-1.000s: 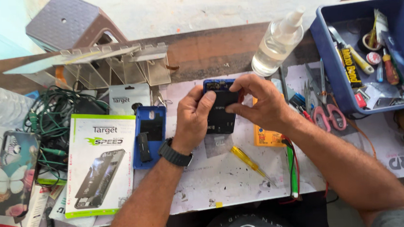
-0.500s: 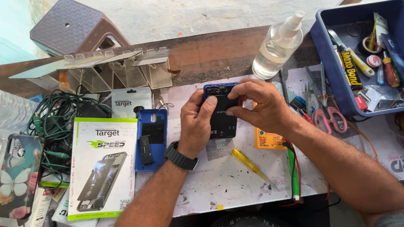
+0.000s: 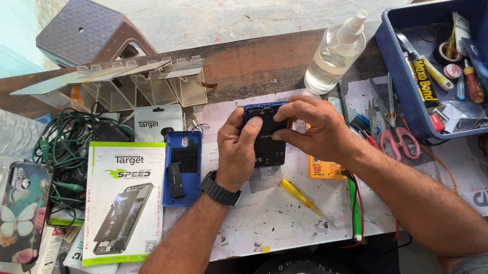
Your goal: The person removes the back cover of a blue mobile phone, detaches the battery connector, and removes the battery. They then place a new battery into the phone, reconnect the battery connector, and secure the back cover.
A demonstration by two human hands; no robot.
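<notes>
Likely phone-repair bench: screwdriver [image 3: 300,194], scissors [image 3: 394,126].

Light: you work in bright, even daylight; nothing looks dim.
Source: it seems to fall from above and ahead of you, on the pale floor [image 3: 258,6].
Shadows: soft and short under your hands and beside the bottle [image 3: 329,55].
Glare: mild sheen on the clear bottle and plastic stands [image 3: 139,84].
Focus: sharp across the counter [image 3: 271,220]; no motion blur.
Edges: slight wide-angle bending at the corners.
</notes>
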